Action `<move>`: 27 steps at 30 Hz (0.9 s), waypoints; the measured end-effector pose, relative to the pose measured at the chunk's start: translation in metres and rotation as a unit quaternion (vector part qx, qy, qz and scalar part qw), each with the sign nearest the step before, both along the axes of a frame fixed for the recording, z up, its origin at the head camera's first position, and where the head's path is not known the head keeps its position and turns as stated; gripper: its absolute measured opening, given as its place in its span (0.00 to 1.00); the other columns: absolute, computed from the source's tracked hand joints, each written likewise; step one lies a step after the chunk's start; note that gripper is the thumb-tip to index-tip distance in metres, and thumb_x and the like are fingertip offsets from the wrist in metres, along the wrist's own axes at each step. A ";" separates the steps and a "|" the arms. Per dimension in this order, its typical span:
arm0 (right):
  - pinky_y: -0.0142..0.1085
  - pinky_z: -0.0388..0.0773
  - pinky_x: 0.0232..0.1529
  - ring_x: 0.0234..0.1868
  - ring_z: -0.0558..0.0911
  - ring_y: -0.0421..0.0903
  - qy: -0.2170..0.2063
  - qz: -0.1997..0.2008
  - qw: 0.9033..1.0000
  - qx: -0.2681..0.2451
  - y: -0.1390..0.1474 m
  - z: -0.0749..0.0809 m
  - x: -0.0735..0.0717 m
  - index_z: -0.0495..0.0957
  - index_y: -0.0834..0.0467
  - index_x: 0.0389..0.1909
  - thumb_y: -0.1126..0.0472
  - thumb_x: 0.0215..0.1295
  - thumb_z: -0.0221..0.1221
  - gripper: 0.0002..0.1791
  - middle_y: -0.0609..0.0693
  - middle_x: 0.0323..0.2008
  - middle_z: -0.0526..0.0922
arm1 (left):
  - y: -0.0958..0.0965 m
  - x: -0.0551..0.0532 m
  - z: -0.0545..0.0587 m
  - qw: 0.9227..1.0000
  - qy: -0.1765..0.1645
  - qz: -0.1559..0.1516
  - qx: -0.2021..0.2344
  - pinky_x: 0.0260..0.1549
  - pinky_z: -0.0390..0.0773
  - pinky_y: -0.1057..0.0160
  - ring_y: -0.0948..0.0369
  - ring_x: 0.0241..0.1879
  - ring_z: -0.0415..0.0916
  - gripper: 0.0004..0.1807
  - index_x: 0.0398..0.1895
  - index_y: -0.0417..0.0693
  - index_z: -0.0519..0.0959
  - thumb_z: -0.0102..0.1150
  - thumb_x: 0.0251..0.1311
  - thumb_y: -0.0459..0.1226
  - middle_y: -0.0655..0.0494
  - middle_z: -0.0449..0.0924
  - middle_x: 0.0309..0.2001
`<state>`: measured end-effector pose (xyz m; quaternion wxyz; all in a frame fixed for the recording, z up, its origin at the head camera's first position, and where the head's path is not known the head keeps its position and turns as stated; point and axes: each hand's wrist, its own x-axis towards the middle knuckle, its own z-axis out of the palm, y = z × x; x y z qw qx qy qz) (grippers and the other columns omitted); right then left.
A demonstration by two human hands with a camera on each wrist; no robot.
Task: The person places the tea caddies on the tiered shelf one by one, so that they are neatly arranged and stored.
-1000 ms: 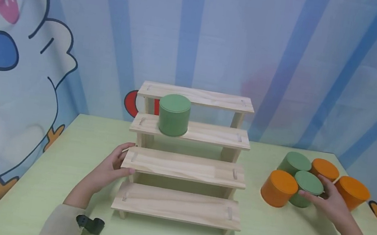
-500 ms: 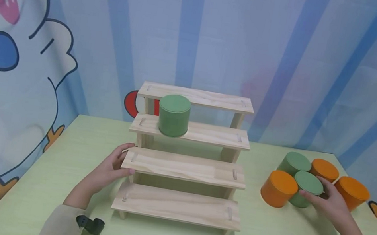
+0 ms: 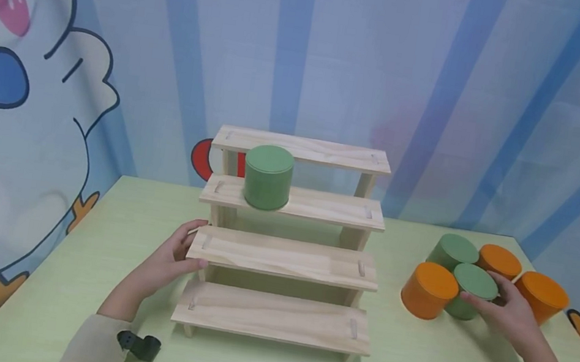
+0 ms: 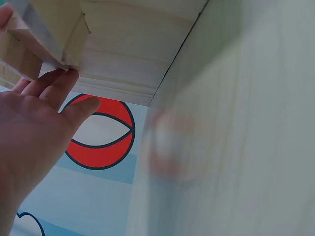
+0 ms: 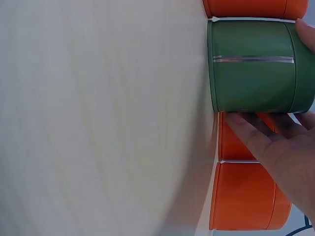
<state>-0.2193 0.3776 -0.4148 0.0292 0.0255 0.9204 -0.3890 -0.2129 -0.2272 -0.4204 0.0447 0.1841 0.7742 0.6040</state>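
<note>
A wooden four-step display rack (image 3: 285, 257) stands mid-table. My left hand (image 3: 161, 268) grips its left side at the second step from the bottom; the left wrist view has the fingers (image 4: 59, 88) round a wooden upright (image 4: 54, 29). On the third step, towards the left, a green lidded tin (image 3: 268, 181) sits upright. Over at the right, my right hand (image 3: 513, 314) holds another green tin (image 3: 476, 281) between thumb and fingers. That tin (image 5: 253, 66) shows a metal seam down its side in the right wrist view, with its base at the table surface.
Close around the held tin stand a third green tin (image 3: 455, 252) and three orange tins: one at front left (image 3: 429, 290), one behind (image 3: 500, 260), one at right (image 3: 542, 295). A cartoon-printed backdrop (image 3: 340, 58) hangs behind the pale table (image 3: 89, 264).
</note>
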 end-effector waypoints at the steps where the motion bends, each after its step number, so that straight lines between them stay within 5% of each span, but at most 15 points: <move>1: 0.59 0.72 0.50 0.61 0.63 0.71 0.002 0.000 1.000 0.001 0.000 0.000 0.000 0.37 0.65 0.75 0.40 0.64 0.57 0.54 0.76 0.68 0.51 | 0.000 0.000 0.000 1.000 0.001 0.001 -0.002 0.57 0.69 0.60 0.52 0.62 0.65 0.41 0.73 0.44 0.47 0.59 0.62 0.33 0.38 0.59 0.70; 5: 0.60 0.71 0.51 0.62 0.63 0.70 0.004 -0.002 1.000 -0.004 0.000 0.003 0.002 0.37 0.65 0.75 0.40 0.64 0.57 0.54 0.77 0.68 0.52 | 0.001 -0.001 0.000 1.000 -0.001 0.005 -0.004 0.59 0.68 0.54 0.50 0.62 0.65 0.41 0.73 0.43 0.47 0.59 0.62 0.33 0.38 0.60 0.70; 12: 0.61 0.69 0.53 0.63 0.60 0.72 0.020 0.001 1.000 -0.008 0.003 0.008 0.003 0.37 0.66 0.75 0.42 0.65 0.57 0.53 0.77 0.68 0.52 | -0.001 0.000 0.000 1.000 -0.005 0.001 0.003 0.53 0.70 0.69 0.65 0.58 0.68 0.42 0.74 0.44 0.46 0.59 0.62 0.33 0.39 0.59 0.70; 24: 0.60 0.70 0.50 0.61 0.63 0.71 0.034 0.012 0.999 -0.008 0.002 0.030 0.008 0.36 0.66 0.75 0.45 0.67 0.56 0.51 0.77 0.67 0.53 | -0.001 -0.001 -0.001 1.000 -0.005 -0.006 0.007 0.53 0.70 0.70 0.67 0.58 0.68 0.42 0.73 0.43 0.46 0.59 0.62 0.33 0.39 0.59 0.70; 27: 0.53 0.75 0.47 0.60 0.64 0.70 0.036 0.016 0.999 -0.001 0.002 0.036 0.009 0.35 0.66 0.75 0.45 0.67 0.56 0.51 0.77 0.66 0.55 | -0.001 0.000 0.000 1.000 -0.006 -0.008 0.009 0.53 0.70 0.71 0.68 0.57 0.68 0.41 0.73 0.44 0.47 0.58 0.62 0.33 0.39 0.59 0.70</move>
